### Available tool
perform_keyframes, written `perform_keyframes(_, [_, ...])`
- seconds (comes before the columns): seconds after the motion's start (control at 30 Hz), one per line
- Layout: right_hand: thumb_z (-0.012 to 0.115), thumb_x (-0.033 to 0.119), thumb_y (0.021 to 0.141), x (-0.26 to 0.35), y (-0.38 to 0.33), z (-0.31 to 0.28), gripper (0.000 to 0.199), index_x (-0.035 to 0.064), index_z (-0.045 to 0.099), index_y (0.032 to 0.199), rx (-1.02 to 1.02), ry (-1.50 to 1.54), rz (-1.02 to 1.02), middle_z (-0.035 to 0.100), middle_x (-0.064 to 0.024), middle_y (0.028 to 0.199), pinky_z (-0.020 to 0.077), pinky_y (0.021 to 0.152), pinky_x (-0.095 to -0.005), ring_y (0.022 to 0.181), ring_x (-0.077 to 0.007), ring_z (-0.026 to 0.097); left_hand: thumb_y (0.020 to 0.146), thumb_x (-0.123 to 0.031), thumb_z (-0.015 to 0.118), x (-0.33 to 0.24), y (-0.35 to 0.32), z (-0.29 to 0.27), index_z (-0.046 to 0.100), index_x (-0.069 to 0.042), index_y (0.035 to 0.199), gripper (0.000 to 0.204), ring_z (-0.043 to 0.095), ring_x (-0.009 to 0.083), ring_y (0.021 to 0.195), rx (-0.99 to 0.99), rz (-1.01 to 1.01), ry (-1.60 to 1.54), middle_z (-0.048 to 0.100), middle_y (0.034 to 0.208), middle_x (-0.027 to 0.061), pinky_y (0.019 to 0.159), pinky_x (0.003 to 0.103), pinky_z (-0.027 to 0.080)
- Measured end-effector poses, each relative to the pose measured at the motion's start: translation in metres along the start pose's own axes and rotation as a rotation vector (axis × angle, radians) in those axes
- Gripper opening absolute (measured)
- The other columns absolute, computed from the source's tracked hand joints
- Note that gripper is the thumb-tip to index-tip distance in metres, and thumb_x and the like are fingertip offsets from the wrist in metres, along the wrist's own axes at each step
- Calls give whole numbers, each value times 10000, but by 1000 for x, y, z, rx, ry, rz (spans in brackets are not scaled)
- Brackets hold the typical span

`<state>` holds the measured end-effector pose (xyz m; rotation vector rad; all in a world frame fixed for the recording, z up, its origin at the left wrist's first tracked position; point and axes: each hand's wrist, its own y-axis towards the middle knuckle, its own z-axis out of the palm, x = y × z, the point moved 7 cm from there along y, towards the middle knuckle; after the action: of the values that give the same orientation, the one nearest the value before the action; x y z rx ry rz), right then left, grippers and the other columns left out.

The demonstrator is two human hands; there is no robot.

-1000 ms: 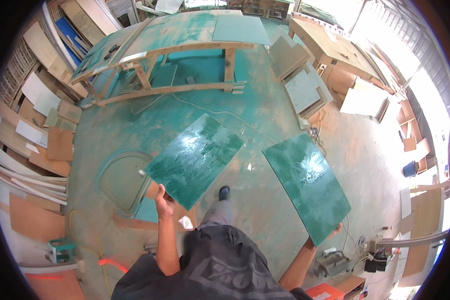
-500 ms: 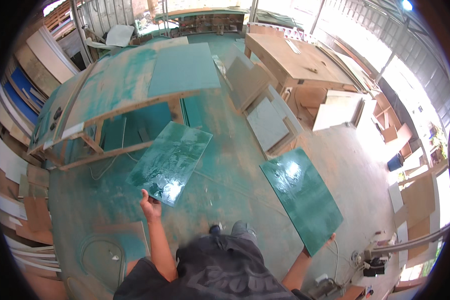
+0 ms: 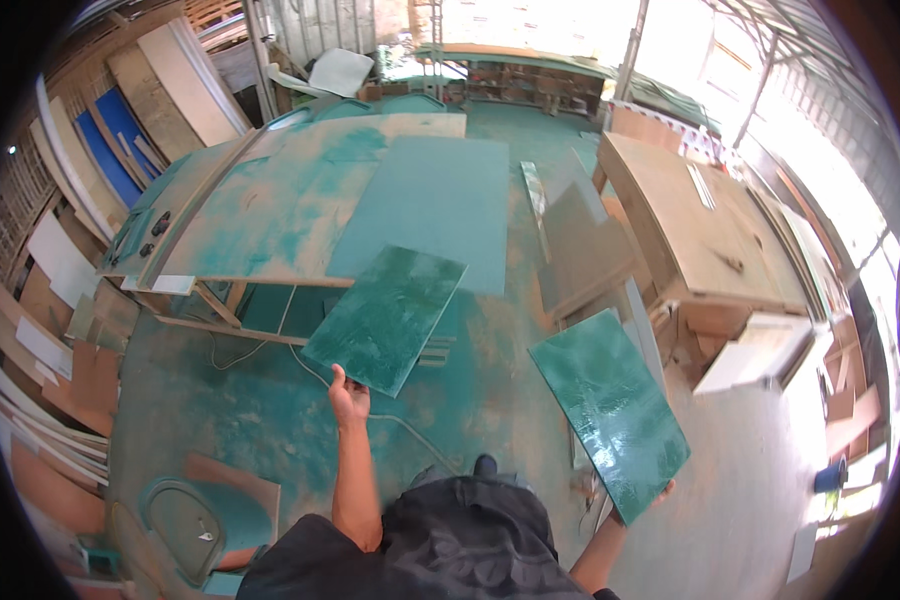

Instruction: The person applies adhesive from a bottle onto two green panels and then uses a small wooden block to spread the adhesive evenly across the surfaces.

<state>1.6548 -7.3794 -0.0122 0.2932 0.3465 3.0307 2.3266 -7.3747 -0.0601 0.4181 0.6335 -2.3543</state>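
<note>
Moved closer to the big workbench since the earlier frames: then high and small in the picture, now filling the upper middle, with the floor patch between it and the feet shrunk. Same carry throughout, one green panel per hand. Judged from that, a walk toward the bench, panels not yet set down.

Lowest in frame, dark clothing and a shoe tip. Just above, left hand at centre-left, fingers curled and pinching the near edge of the left green panel, held flat and tilted toward the bench. At lower right, right hand gripping the bottom corner of the right green panel; finger positions mostly hidden behind the board, cannot tell. Green-stained floor below. Farther off, a wooden table at upper right, stacked boards along the left rim.
</note>
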Motion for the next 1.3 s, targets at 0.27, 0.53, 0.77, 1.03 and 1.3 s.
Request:
perform_keyframes(0.27, [550, 420, 929, -95, 316, -26, 583, 56, 517, 1385, -75, -101, 147, 485, -186, 1440, 392, 1080, -580, 1298, -376, 472, 1042, -322, 540, 66, 89, 41, 547, -35, 1303, 388, 587, 233, 1122, -28, 38, 4, 620, 1258, 89, 979, 401, 466])
perform_keyframes(0.53, [531, 412, 928, -267, 485, -32, 585, 50, 517, 1387, -69, -49, 322, 492, -162, 1452, 374, 1105, -556, 1312, -381, 466, 1017, -408, 562, 132, 164, 26, 492, -44, 1390, 526, 534, 255, 1238, -131, 83, -98, 578, 1353, 95, 1074, 436, 417])
perform_keyframes(0.77, [421, 418, 977, -390, 594, -47, 568, 33, 512, 1385, -116, -343, 426, 523, -157, 1422, 427, 1071, -534, 1271, -366, 515, 858, -695, 616, 149, 198, 66, 310, -60, 1514, 963, 393, 294, 1376, -261, 133, -150, 392, 1519, 110, 1163, 480, 318])
perform_keyframes(1.03, [385, 416, 989, -509, 742, -115, 559, 33, 507, 1378, -86, -492, 607, 528, -134, 1397, 444, 1037, -507, 1254, -338, 523, 813, -871, 444, 151, 211, 91, 42, -47, 1596, 1206, 292, 305, 1451, -367, 111, 231, 259, 1614, 121, 1194, 498, 206])
perform_keyframes(1.3, [466, 459, 955, -575, 819, -157, 609, 35, 497, 1393, -195, -451, 801, 506, -137, 1424, 404, 1070, -528, 1278, -357, 490, 1000, -644, 385, 214, 134, 0, 676, -34, 1163, 696, 656, 266, 955, -858, -125, 812, 700, 1066, 150, 845, 407, 505])
